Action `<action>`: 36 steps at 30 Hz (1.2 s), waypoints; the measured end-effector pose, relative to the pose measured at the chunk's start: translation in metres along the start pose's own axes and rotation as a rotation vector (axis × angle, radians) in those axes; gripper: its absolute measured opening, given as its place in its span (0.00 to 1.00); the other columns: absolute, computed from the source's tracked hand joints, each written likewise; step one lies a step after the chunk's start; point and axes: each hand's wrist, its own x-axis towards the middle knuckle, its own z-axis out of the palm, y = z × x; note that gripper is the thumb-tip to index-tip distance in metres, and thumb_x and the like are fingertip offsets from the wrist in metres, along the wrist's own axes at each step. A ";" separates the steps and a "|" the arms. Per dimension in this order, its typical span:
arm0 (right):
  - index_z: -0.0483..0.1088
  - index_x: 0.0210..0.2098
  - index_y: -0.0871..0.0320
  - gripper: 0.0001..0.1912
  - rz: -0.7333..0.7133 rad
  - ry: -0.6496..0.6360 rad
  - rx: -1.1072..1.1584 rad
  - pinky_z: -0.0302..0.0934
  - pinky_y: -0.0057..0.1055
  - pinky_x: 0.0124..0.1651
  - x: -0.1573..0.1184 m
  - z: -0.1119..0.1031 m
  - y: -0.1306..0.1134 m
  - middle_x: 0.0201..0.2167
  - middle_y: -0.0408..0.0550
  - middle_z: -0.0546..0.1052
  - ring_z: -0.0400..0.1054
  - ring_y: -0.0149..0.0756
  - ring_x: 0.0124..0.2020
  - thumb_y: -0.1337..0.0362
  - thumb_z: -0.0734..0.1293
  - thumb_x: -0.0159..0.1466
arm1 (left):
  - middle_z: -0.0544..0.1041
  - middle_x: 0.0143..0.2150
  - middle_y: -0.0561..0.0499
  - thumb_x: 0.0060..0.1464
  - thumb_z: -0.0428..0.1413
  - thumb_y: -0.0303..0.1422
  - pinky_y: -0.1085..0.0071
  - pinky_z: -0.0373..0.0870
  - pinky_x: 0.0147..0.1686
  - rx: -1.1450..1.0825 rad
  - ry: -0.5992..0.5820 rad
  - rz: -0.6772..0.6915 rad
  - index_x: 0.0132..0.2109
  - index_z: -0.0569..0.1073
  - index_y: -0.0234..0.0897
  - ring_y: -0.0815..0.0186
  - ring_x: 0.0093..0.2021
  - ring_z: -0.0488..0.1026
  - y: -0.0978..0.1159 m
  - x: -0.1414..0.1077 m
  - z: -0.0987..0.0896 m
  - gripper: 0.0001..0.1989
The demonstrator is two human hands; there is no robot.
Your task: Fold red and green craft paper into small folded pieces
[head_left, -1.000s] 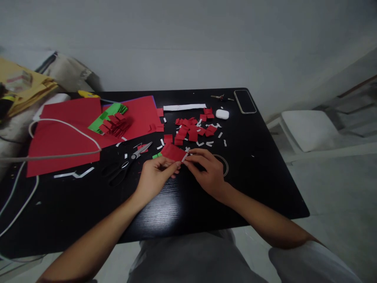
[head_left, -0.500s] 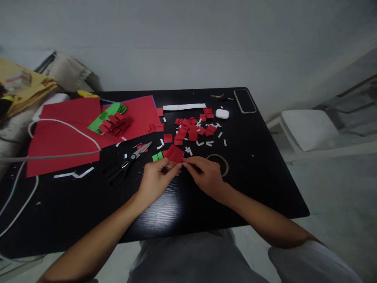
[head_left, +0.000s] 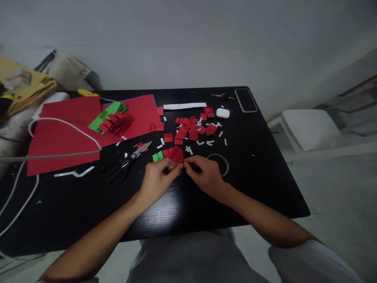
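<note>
Near the middle of the black table, my left hand [head_left: 159,177] pinches a piece of red paper [head_left: 177,154] between thumb and fingers. My right hand [head_left: 204,173] pinches the right edge of that same paper, its fingertips close to those of the left. Part of the paper is hidden behind the left fingers. A small folded green paper piece [head_left: 158,156] lies just left of it. Beyond the hands is a loose heap of small red paper pieces [head_left: 193,131] with white paper strips [head_left: 209,142] scattered around. Scissors [head_left: 134,156] lie partly open to the left.
Large red sheets [head_left: 64,145] cover the table's left, with green strips [head_left: 100,122] and red folded strips on them. A white cable [head_left: 70,156] crosses there. A white strip [head_left: 185,106], keys [head_left: 223,96], a white case [head_left: 223,113], a phone [head_left: 246,100] and a coiled ring [head_left: 225,165] lie right and back.
The red paper between my hands has turned and now appears narrower and more folded. Both hands have shifted only slightly. The things on the table lie as before.
</note>
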 end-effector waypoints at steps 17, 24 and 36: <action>0.78 0.41 0.56 0.06 0.047 -0.063 0.047 0.72 0.31 0.42 0.001 -0.002 0.002 0.36 0.47 0.84 0.79 0.36 0.36 0.68 0.67 0.72 | 0.84 0.29 0.52 0.62 0.62 0.35 0.72 0.75 0.32 -0.010 -0.030 -0.001 0.32 0.78 0.37 0.67 0.29 0.81 0.000 0.000 -0.001 0.10; 0.76 0.41 0.57 0.06 0.051 -0.081 0.040 0.72 0.31 0.42 0.001 -0.002 0.000 0.36 0.47 0.83 0.78 0.36 0.36 0.68 0.66 0.72 | 0.84 0.30 0.52 0.61 0.63 0.36 0.72 0.76 0.33 -0.022 -0.034 -0.030 0.33 0.79 0.37 0.66 0.30 0.81 -0.001 0.000 -0.001 0.09; 0.76 0.40 0.57 0.05 0.027 -0.070 0.037 0.70 0.29 0.39 0.003 -0.003 0.002 0.34 0.47 0.82 0.77 0.34 0.34 0.68 0.67 0.71 | 0.84 0.27 0.52 0.59 0.64 0.36 0.74 0.75 0.30 -0.041 -0.012 -0.066 0.32 0.79 0.37 0.67 0.27 0.80 0.005 0.003 0.000 0.09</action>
